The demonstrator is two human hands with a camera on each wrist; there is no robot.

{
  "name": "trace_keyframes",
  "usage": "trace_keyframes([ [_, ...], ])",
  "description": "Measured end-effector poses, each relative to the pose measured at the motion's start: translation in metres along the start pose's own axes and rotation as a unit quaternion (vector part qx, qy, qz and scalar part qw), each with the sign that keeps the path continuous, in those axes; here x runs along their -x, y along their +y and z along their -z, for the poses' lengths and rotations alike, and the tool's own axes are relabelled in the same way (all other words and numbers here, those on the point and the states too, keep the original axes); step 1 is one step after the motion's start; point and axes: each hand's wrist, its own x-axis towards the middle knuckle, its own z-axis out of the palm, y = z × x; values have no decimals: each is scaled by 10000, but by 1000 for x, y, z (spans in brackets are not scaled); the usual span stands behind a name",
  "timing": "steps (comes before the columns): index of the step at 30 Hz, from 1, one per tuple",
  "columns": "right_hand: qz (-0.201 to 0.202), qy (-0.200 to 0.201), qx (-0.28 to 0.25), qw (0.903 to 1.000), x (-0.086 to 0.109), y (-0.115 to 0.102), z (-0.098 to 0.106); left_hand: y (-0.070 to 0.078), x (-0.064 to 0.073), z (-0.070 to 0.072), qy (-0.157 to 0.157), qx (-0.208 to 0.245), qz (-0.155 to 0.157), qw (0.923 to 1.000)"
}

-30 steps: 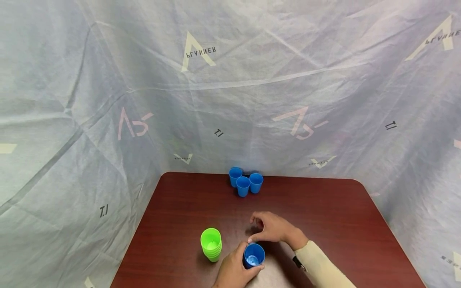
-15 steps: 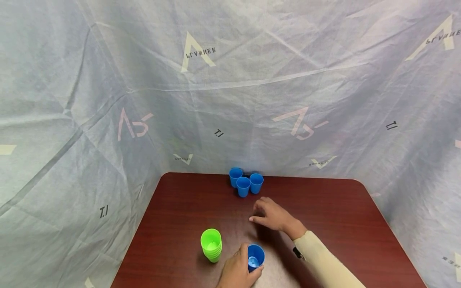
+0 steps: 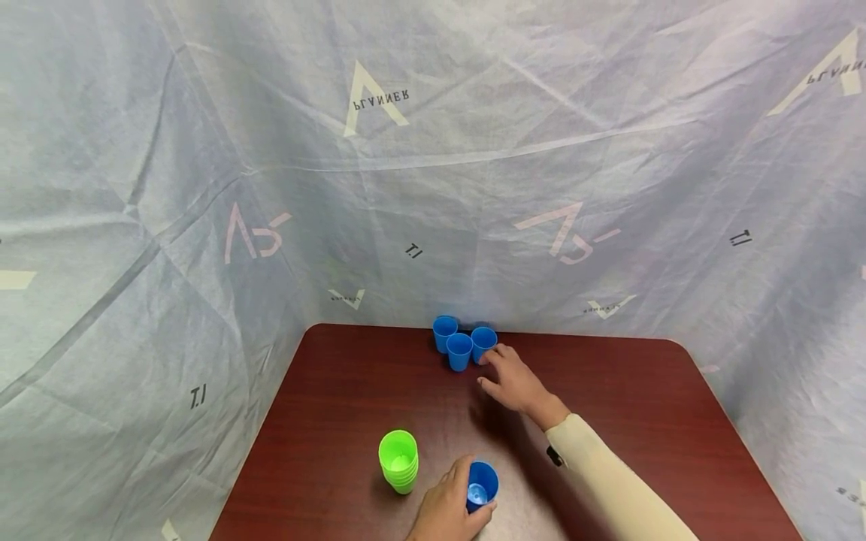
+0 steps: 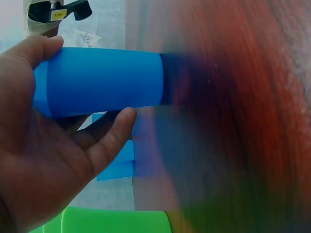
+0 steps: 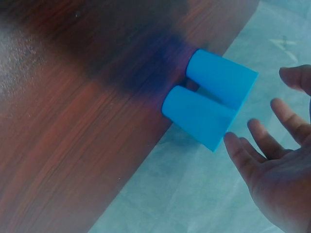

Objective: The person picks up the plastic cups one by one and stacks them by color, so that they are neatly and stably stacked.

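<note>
At the near edge of the head view, my left hand (image 3: 448, 502) grips a blue cup (image 3: 484, 485) that stands upright on the table. In the left wrist view the thumb and fingers lie on opposite sides of this blue cup (image 4: 104, 80), and a line runs round it near the rim; whether another cup nests inside, I cannot tell. My right hand (image 3: 517, 382) is stretched toward three blue cups (image 3: 459, 353) at the far edge. Its fingers are spread, close to the rightmost cup (image 3: 483, 342). From the right wrist view, the hand (image 5: 277, 165) holds nothing and two cups (image 5: 199, 114) show.
A stack of bright green cups (image 3: 398, 462) stands left of my left hand. The brown wooden table (image 3: 609, 421) has rounded far corners. Grey printed sheeting (image 3: 473, 188) hangs behind it and at both sides.
My right hand has moved away from the near blue cup, forward to the far blue cups. The left hand keeps its hold on the near cup, almost unmoved.
</note>
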Motion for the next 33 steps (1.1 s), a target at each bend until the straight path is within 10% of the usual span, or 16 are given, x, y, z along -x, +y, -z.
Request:
trace_keyframes([
  [15,15,-291,517,9982,-32,21,-8,1,-6,5,-663,456,435,9958],
  [33,-281,-853,622,9940,-52,31,-18,-2,-5,5,-566,394,374,9969],
])
